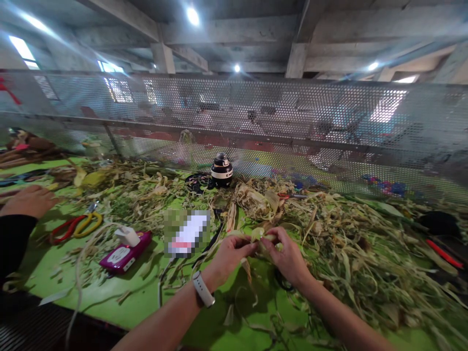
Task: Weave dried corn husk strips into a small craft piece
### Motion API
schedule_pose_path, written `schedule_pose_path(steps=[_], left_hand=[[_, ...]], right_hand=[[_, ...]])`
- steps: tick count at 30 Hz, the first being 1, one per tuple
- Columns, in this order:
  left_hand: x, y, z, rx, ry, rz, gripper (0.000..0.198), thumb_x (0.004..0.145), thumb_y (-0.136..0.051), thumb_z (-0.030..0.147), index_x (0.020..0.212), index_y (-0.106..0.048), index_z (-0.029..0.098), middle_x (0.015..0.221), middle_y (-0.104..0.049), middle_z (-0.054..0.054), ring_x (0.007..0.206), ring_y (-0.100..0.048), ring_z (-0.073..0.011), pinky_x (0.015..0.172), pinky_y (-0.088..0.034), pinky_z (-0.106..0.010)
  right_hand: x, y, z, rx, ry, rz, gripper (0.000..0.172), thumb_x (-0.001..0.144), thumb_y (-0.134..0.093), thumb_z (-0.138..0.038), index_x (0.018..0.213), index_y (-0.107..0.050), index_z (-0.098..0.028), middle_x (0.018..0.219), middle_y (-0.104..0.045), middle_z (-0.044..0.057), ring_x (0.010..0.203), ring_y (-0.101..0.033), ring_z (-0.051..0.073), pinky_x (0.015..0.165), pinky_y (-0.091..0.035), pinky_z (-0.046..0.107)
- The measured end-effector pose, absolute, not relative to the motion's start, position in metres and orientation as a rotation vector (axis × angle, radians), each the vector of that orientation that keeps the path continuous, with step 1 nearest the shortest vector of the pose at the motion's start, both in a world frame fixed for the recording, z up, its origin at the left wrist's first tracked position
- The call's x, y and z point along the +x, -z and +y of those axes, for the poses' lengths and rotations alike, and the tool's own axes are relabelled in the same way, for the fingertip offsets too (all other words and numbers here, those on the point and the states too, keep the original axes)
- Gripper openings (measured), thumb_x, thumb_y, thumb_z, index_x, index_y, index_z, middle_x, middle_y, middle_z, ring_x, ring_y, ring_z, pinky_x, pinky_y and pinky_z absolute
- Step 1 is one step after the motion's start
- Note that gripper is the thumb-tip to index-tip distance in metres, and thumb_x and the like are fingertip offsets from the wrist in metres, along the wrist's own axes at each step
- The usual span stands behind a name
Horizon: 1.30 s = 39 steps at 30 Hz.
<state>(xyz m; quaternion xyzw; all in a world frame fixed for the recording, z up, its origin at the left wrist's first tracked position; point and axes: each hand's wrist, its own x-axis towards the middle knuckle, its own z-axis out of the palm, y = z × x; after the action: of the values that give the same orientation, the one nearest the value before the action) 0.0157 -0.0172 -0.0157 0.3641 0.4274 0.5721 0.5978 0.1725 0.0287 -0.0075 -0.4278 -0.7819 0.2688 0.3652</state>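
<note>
- Head view, left hand (232,251): thumb and fingers pinch a pale husk piece (258,234); a white wristband (203,288) sits on the wrist.
- Head view, right hand (287,256): thumb and fingers pinch the same piece from the other side, fingertips near the left hand's.
- Head view, husk piece: located between the two hands, over the green table (120,307); a strip hangs below the fingers. The exact finger contact is too small to tell.
- Head view, surroundings: a large heap of dry husk strips (369,263) lies right of the hands. Left of them lie a blurred-out phone (190,234), a purple box (126,256) bearing a white adapter (127,236), and scissors (77,223) with red and yellow handles.
- Head view, rear: a black jar (222,174) with a pale band stands before a perforated metal screen (234,107).
- Head view, far left: a co-worker's hand (28,201) extends from a black sleeve (14,239); its grip cannot be determined.
</note>
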Motion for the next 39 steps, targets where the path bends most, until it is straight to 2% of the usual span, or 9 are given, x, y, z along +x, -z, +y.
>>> schedule_pose_path(steps=[5,9,12,16,20,23,28,33,39], left_hand=[[0.008,0.020,-0.012,0.757,-1.394,1.019,0.031,0.052,-0.081,0.032,0.071,-0.067,0.012,0.066,-0.064,-0.001,0.059,-0.055,-0.0097,0.061,-0.042,-0.021],[0.007,0.021,-0.011,0.751,-1.395,1.048,0.027,0.058,-0.077,0.032,0.075,-0.065,0.015,0.073,-0.064,-0.001,0.066,-0.057,-0.0115,0.064,-0.042,-0.022],[0.006,0.021,-0.012,0.754,-1.434,1.208,0.027,0.063,-0.072,0.030,0.085,-0.063,0.017,0.078,-0.063,-0.001,0.069,-0.056,-0.0123,0.062,-0.042,-0.022],[0.002,0.024,-0.013,1.085,-1.452,1.360,0.024,0.071,-0.063,0.031,0.090,-0.060,0.017,0.081,-0.062,-0.002,0.077,-0.056,-0.0158,0.070,-0.044,-0.027],[0.004,0.027,-0.014,1.429,-1.377,1.311,0.019,0.075,-0.059,0.033,0.086,-0.059,0.017,0.082,-0.062,-0.004,0.079,-0.057,-0.0177,0.074,-0.045,-0.030],[0.008,0.028,-0.017,1.570,-1.261,1.213,0.019,0.080,-0.054,0.030,0.090,-0.059,0.016,0.087,-0.062,-0.007,0.081,-0.057,-0.0176,0.075,-0.046,-0.030],[0.009,0.023,-0.023,1.731,-1.193,1.172,0.018,0.080,-0.052,0.021,0.096,-0.060,0.017,0.095,-0.061,-0.007,0.089,-0.055,-0.0177,0.084,-0.043,-0.030],[0.011,0.011,-0.028,1.478,-1.248,1.129,0.018,0.078,-0.052,0.020,0.091,-0.064,0.016,0.089,-0.062,-0.005,0.085,-0.054,-0.0169,0.079,-0.043,-0.028],[0.017,0.015,-0.025,1.077,-1.355,1.019,0.028,0.065,-0.074,0.028,0.087,-0.062,0.016,0.085,-0.063,-0.003,0.080,-0.057,-0.0144,0.075,-0.045,-0.026]], right_hand=[[0.175,0.011,0.032,-1.102,-0.764,-1.991,0.028,0.080,-0.053,-0.042,0.093,-0.050,-0.018,0.081,-0.063,0.005,0.077,-0.062,0.019,0.070,-0.047,0.029],[0.176,0.013,0.030,-1.099,-0.738,-2.194,0.024,0.081,-0.053,-0.041,0.084,-0.056,-0.018,0.071,-0.063,0.003,0.065,-0.059,0.017,0.061,-0.045,0.027],[0.176,0.013,0.026,-0.973,-0.519,-2.313,0.025,0.089,-0.045,-0.032,0.075,-0.060,-0.018,0.068,-0.062,0.002,0.065,-0.057,0.016,0.062,-0.043,0.026],[0.177,0.011,0.020,-0.762,-0.025,-2.461,0.020,0.089,-0.047,-0.023,0.079,-0.063,-0.018,0.074,-0.062,0.005,0.074,-0.054,0.019,0.068,-0.041,0.030],[0.178,0.005,0.019,-0.614,0.205,-2.448,0.013,0.088,-0.049,-0.019,0.088,-0.062,-0.020,0.094,-0.063,0.008,0.086,-0.053,0.021,0.076,-0.041,0.034],[0.179,-0.001,0.024,-0.622,0.129,-2.358,0.014,0.090,-0.046,-0.021,0.087,-0.060,-0.018,0.098,-0.063,0.009,0.090,-0.054,0.021,0.079,-0.042,0.034],[0.180,-0.002,0.030,-0.827,-0.202,-2.295,0.018,0.091,-0.043,-0.026,0.082,-0.057,-0.020,0.076,-0.064,0.004,0.073,-0.058,0.018,0.068,-0.044,0.028],[0.176,0.003,0.025,-0.973,-0.379,-2.176,0.020,0.090,-0.041,-0.031,0.081,-0.056,-0.020,0.075,-0.064,0.003,0.072,-0.060,0.018,0.066,-0.044,0.026],[0.170,0.006,0.017,-1.045,-0.520,-2.086,0.020,0.090,-0.039,-0.034,0.083,-0.053,-0.021,0.074,-0.063,0.003,0.070,-0.059,0.019,0.065,-0.044,0.028]])
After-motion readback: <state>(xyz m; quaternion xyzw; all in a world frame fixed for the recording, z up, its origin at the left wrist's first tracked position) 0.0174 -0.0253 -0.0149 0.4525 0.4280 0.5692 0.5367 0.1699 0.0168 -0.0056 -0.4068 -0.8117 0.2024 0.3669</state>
